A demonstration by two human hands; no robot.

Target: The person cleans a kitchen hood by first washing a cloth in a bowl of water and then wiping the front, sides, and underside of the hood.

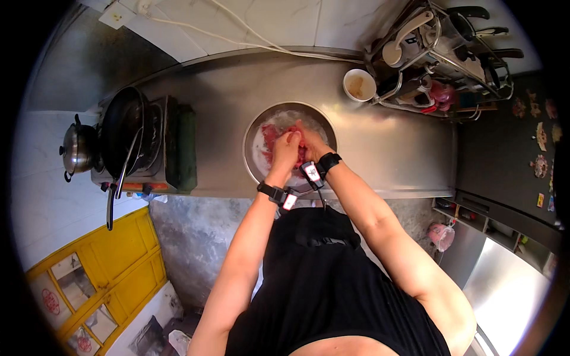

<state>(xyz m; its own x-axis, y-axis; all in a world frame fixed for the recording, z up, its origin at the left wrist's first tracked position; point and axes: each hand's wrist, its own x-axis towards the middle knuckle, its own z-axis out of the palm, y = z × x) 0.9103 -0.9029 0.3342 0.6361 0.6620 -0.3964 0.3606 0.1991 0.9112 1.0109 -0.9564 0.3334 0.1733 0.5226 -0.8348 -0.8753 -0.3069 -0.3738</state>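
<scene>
A round metal basin (247, 165) stands on the steel counter in front of me, with sudsy whitish water in it. A wet red cloth (269, 135) is bunched in the basin, partly under my hands. My left hand (286, 151) has its fingers closed on the cloth near the basin's middle. Close beside it on the right, my right hand (313, 143) grips the same red cloth, its fingertips partly hidden by the folds. Both wrists wear black straps with small devices.
On the left, a black wok (122, 129) sits on a gas stove, with a lidded steel pot (79, 147) beyond it. A white bowl (360, 85) stands behind the basin to the right, near a metal rack (423, 58) holding knives and utensils. White cables run along the wall.
</scene>
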